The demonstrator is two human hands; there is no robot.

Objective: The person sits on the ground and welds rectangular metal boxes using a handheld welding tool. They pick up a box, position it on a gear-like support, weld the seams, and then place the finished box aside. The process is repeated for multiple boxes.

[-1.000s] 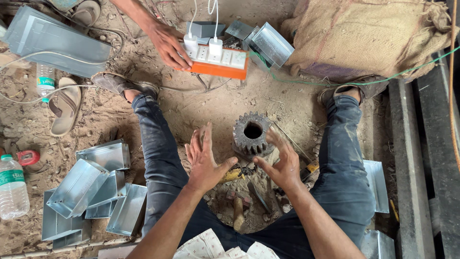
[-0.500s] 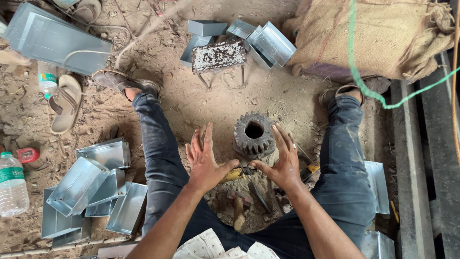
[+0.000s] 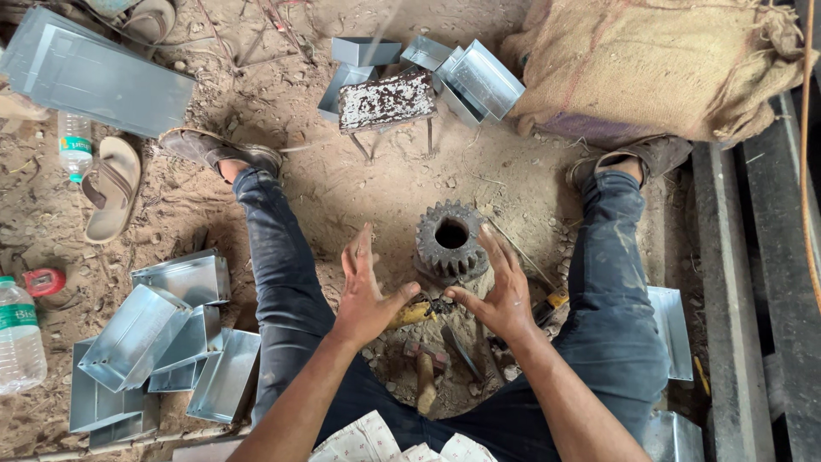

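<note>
A person sitting on the dirt floor (image 3: 359,197), legs spread, is reaching for a heavy toothed gear (image 3: 451,240) standing between the knees. The left hand (image 3: 366,295) is hovering open just beside it, fingers spread; the right hand (image 3: 500,289) is open too, fingertips touching or nearly touching the gear's rim. Closing both palms squarely on opposite sides would likely give the steadiest grip. Folded sheet-metal trays (image 3: 154,342) are lying nearby.

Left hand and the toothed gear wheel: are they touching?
Apart. The head view shows bare dirt between the open left hand and the gear wheel.
</note>
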